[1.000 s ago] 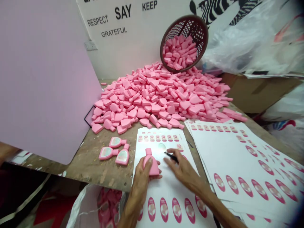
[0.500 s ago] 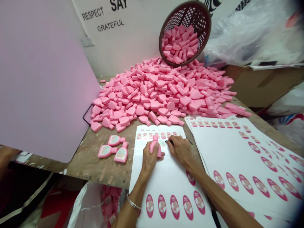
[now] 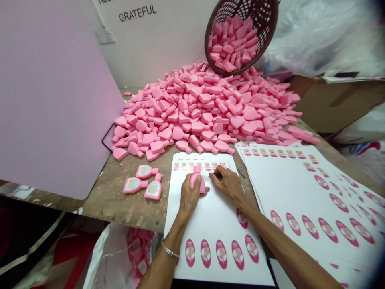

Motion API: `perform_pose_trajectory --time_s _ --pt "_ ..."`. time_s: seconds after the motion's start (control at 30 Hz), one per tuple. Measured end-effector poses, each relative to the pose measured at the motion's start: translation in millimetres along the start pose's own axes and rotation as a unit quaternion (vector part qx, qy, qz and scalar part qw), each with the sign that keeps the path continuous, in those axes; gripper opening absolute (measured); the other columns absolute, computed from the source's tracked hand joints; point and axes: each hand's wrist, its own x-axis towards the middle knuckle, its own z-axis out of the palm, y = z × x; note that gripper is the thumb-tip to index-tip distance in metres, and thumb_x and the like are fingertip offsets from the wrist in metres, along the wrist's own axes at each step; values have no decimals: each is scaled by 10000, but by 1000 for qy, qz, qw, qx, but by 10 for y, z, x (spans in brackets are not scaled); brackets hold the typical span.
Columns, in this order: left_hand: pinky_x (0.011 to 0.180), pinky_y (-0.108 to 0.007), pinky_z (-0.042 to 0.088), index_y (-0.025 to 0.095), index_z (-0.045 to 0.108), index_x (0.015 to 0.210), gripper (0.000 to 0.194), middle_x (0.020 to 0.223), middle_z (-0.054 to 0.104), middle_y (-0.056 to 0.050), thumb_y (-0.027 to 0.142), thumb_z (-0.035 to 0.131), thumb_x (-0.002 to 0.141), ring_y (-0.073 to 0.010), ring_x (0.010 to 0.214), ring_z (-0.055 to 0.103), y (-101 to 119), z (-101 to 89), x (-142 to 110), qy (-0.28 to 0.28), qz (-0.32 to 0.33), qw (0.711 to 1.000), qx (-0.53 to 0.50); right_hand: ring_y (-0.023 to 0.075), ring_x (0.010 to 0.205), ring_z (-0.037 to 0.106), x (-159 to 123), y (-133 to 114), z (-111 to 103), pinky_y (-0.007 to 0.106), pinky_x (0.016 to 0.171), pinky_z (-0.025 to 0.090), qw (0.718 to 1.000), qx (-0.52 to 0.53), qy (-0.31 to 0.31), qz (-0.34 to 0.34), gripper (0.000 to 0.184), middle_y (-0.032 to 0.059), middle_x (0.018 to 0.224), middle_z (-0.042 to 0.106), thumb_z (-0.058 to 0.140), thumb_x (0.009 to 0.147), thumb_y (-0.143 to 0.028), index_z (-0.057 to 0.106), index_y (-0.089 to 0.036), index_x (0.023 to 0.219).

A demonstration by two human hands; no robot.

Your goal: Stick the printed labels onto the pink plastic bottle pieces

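Note:
My left hand is closed around a small pink bottle, held upright over the upper part of a white label sheet. Pinched in the fingers of my right hand is a thin dark tool, whose exact kind I cannot make out. Its tip is close to the bottle's right side, where a pale patch shows on the sheet. A row of small printed labels runs just above both hands, and pink oval labels line the lower part.
Left of the sheet lie 3 labelled pink bottles, one nearest. Behind is a large heap of plain bottles below a tipped brown basket. More label sheets lie right; a white sack of bottles stands below the table edge.
The view has tilted slightly downward, so the scene sits higher. My left hand keeps hold of the bottle, and my right hand stays beside it with the dark tool, its fingers slightly shifted.

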Motion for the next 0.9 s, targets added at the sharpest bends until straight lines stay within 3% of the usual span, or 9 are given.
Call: perform_pose_trajectory --time_s 0.13,0.3,0.5,0.8,0.9 --pt "525 -269 561 153 497 992 394 866 568 -51 504 544 819 -207 630 703 -1 -12 -1 1 -3 1000 1 137 604 541 49 -3 -13 246 577 308 1000 5 -1 6 153 -10 684 632 501 822 -328 507 -215 719" --pt "524 -271 562 152 494 995 402 895 562 -59 510 540 818 -204 638 702 12 -21 2 -4 -6 1000 -6 189 723 565 69 -8 -37 281 620 280 999 -44 3 -2 121 38 745 652 501 825 -303 547 -206 771" --pt "518 -264 561 154 494 1011 416 925 568 -68 515 548 812 -196 638 698 24 -21 5 -6 -14 1000 -12 179 713 560 30 -51 -21 279 635 282 998 -60 -31 -11 133 32 733 643 498 829 -303 554 -205 760" --pt "559 -308 582 168 490 1052 462 972 553 -78 550 549 800 -190 636 694 34 -21 0 -10 -26 999 -16 123 538 512 350 -63 -187 245 503 254 986 -55 -157 19 196 0 638 618 570 752 -383 558 -202 678" --pt "567 -312 584 168 484 1033 427 952 565 -76 529 543 812 -186 630 692 47 -24 4 -16 -32 999 -17 147 584 540 429 -150 -238 256 531 263 979 -86 -183 7 169 24 668 630 585 737 -359 576 -195 698"
